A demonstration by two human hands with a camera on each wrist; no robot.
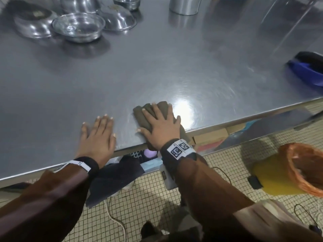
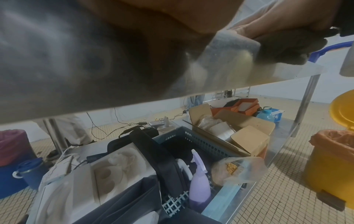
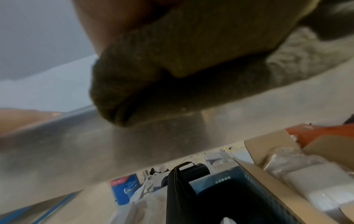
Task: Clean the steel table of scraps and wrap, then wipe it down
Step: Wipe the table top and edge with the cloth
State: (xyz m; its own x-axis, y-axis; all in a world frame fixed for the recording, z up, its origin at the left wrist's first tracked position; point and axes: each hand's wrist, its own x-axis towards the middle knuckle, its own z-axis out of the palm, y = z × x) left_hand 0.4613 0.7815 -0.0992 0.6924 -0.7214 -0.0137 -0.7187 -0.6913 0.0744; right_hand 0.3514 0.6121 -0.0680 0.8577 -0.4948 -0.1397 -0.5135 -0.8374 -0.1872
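A dark olive cloth (image 1: pixel 142 114) lies bunched on the steel table (image 1: pixel 157 58) at its near edge, one end hanging over the rim. My right hand (image 1: pixel 160 123) presses flat on it with straight, spread fingers. The same cloth (image 3: pixel 191 63) fills the top of the right wrist view, draped over the table edge (image 3: pixel 95 144). My left hand (image 1: pixel 99 133) lies flat on the bare steel just left of the cloth, fingers straight. In the left wrist view the cloth (image 2: pixel 287 50) shows under my right hand (image 2: pixel 283 22).
Several steel bowls (image 1: pixel 78 27) and a steel pot (image 1: pixel 185 5) stand at the table's far side. A blue dustpan (image 1: pixel 307 69) lies at the right edge. A yellow bin with an orange liner (image 1: pixel 300 170) stands on the tiled floor. A crate holding a purple spray bottle (image 2: pixel 199 184) sits on the shelf below.
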